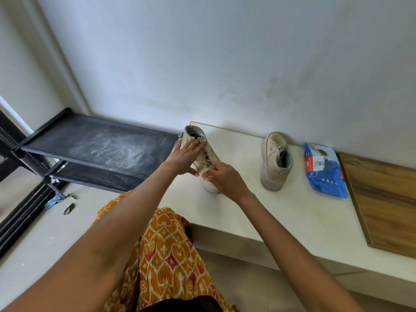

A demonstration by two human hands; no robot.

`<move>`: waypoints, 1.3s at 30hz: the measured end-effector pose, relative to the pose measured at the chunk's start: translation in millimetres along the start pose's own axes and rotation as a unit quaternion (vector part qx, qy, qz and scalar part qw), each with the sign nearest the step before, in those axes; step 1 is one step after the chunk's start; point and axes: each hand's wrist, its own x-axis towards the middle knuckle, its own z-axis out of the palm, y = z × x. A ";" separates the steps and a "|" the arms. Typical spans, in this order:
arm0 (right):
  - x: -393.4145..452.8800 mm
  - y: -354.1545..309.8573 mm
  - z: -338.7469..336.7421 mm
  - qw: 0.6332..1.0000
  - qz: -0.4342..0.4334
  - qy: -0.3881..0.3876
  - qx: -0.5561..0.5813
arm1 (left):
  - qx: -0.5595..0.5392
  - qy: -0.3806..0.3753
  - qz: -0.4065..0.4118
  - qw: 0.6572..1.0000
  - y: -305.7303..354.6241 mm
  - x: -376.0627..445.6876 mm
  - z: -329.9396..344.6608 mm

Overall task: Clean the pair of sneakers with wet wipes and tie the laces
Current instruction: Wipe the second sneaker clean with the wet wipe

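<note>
The left hand lies flat on the side of the near sneaker, fingers spread and almost straight, their tips at the collar and tongue; it steadies the shoe, it does not clasp it. The right hand is at the toe, fingers curled and pressing a pale wet wipe against the upper, I think; the wipe is mostly hidden.

This sneaker stands on the white bench, close to its left end, toe toward the person. It looks light, with a soft upper and a stiff sole, so it can tip under rubbing. A hold around the heel or collar seems safest.

The 2nd sneaker stands well apart, beyond the right fingers, and the blue wipes packet further right. Between the 2 shoes the bench offers open room; behind the left fingers the edge drops to a black shoe rack.
</note>
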 end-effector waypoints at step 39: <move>84.1 42.8 0.3 0.900 0.373 0.066 0.213 | -0.041 0.061 -0.012 0.997 3.9 -4.6 6.8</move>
